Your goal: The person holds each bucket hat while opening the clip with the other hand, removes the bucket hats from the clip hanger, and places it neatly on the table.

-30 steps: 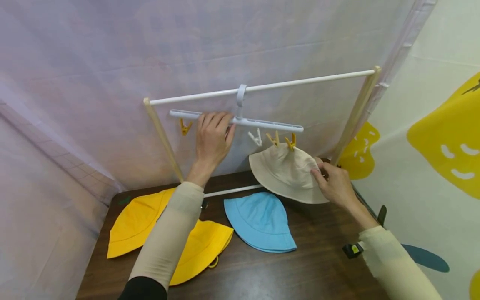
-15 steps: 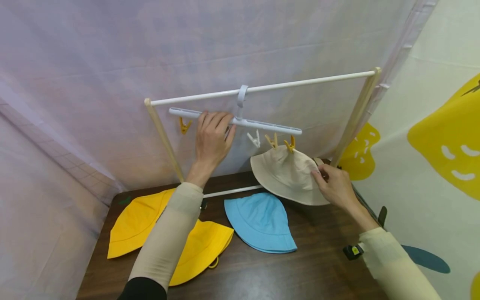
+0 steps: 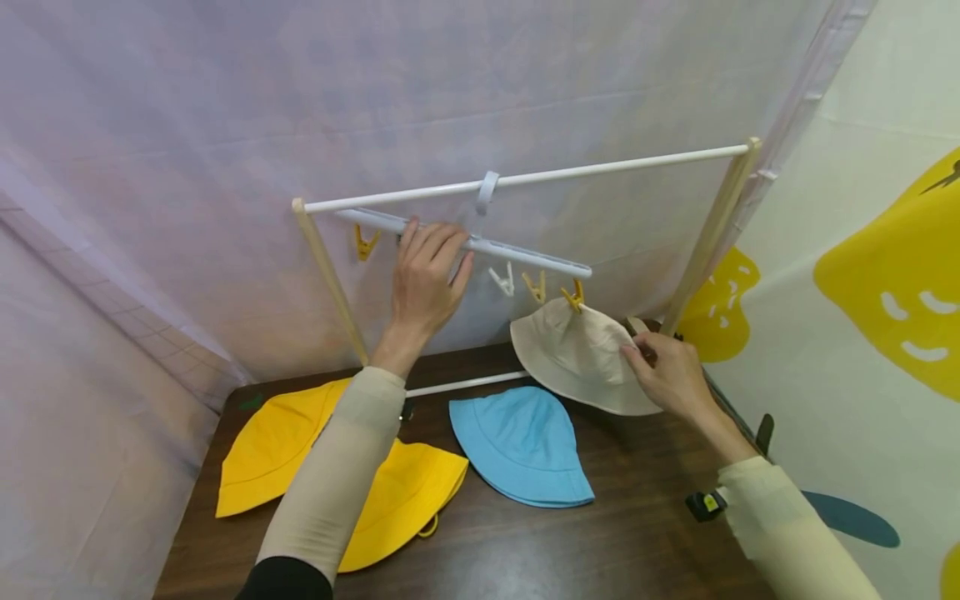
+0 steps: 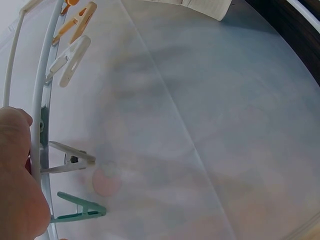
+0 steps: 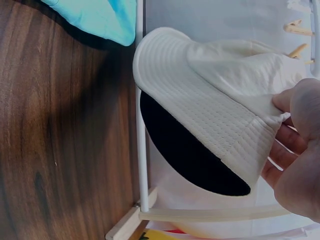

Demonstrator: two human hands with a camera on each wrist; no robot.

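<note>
My left hand (image 3: 427, 275) grips the bar of the pale clip hanger (image 3: 532, 254), which hooks over the rack's top rail and slopes down to the right. Between finger and thumb, my right hand (image 3: 667, 371) pinches the side of a beige bucket hat (image 3: 570, 362). An orange clip (image 3: 574, 293) at the hanger's right end meets the crown of the hat. Left of it dangle a light yellow clip (image 3: 535, 287) and a white clip (image 3: 503, 280). The right wrist view shows the hat's dark lining (image 5: 185, 145). Below my left hand are a grey clip (image 4: 70, 159) and a green clip (image 4: 80, 210).
On the brown table (image 3: 637, 525) lie a light blue hat (image 3: 525, 446) and two yellow hats, one at the left (image 3: 273, 446), one nearer (image 3: 405, 500) and partly behind my left sleeve. The rack's wooden posts (image 3: 708, 237) stand either side. A patterned cloth hangs behind.
The hanger has tilted further, its right end dropping and its left end rising. The clips on the right have shifted down and left. The hat has slid slightly right and lower.
</note>
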